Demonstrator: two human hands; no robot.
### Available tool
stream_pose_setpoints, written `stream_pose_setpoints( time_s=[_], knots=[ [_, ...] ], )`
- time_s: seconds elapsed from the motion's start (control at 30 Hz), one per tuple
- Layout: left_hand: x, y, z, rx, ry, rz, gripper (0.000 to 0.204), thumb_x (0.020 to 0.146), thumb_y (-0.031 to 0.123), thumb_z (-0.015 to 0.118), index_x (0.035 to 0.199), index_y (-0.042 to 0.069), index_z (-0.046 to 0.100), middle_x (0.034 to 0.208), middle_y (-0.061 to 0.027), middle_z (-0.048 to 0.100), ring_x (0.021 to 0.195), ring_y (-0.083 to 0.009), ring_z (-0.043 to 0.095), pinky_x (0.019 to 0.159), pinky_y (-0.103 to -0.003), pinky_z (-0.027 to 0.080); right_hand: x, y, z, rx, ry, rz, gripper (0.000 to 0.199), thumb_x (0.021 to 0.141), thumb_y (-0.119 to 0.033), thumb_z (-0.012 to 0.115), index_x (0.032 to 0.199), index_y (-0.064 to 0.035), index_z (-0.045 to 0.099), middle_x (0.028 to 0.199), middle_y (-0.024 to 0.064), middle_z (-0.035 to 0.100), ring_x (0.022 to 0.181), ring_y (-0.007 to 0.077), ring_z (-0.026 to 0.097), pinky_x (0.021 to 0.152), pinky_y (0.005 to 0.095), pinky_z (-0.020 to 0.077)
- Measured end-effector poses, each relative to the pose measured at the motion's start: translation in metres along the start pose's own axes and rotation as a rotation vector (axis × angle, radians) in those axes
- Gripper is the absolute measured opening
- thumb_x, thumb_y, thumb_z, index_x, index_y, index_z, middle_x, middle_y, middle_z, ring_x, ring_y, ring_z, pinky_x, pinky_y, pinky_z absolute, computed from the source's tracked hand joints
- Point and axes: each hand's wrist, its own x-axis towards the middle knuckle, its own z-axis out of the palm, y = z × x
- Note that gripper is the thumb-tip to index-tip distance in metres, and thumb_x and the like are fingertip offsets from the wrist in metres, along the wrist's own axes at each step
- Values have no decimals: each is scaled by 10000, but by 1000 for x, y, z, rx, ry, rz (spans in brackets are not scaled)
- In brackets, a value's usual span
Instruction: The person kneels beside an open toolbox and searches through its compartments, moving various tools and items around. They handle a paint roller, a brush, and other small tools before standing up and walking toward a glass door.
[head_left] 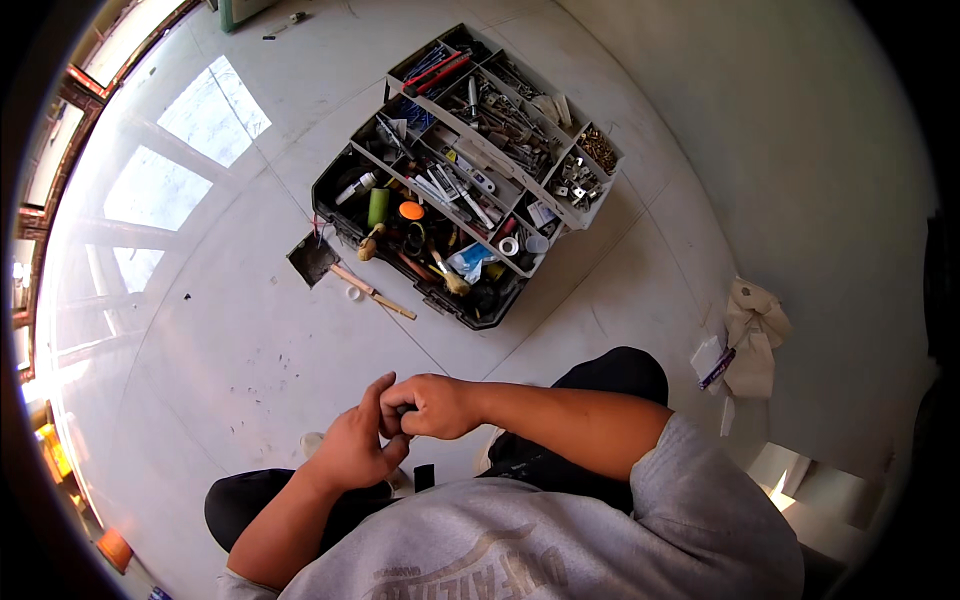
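Above my lap, my left hand [355, 445] and my right hand [438, 405] meet at the fingers. On the left hand the index finger is stretched out and the thumb stands apart from it; I see nothing held there. The right hand's fingers are curled, with a small dark spot among them that is too small to name. Ahead of both hands stands an opened toolbox [482, 322]. Its stepped trays hold screws [598, 150], metal fittings [576, 185], pens and red-handled pliers [440, 72]. Brushes [452, 280] and a green cylinder [378, 207] lie in its lower part.
A small dark-bladed shovel with a wooden handle [375, 292] lies left of the toolbox, beside a white ring [354, 294]. At the right, a beige cloth bag [752, 340] rests near the wall with a white and purple packet [714, 364]. Dark crumbs dot the pale tiled floor [250, 330].
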Motion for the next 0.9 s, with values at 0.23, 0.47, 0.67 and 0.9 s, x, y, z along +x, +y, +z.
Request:
stream_pose_setpoints(
  time_s=[0.23,0.47,0.67,0.9],
  knots=[
    [-9,19,-5,45,191,-89,661,847,146,717,1440,25,451,930,-202,738,889,-416,730,794,-461,569,14,-11,6,-49,18,-146,204,836,-10,519,1009,-11,629,1018,81,687,941,196,626,885,362,519],
    [-9,13,11,89,233,-213,474,878,200,725,1262,24,511,818,-175,716,777,-391,720,703,-456,549,13,-9,8,-208,125,-42,295,874,-73,579,1164,-13,577,1006,169,720,938,291,697,871,407,551],
    [-8,15,21,195,306,-244,246,961,189,673,1098,5,584,742,-177,663,696,-388,674,647,-478,504,19,-2,-14,-310,336,75,372,916,-192,652,1223,-4,558,827,133,739,754,284,719,741,390,562],
    [-10,6,36,193,439,-131,127,1018,126,612,1064,7,615,802,-203,665,735,-385,661,662,-448,505,26,5,-27,158,44,130,301,944,-149,609,1182,30,655,848,108,729,696,171,685,636,321,554]
  ],
)
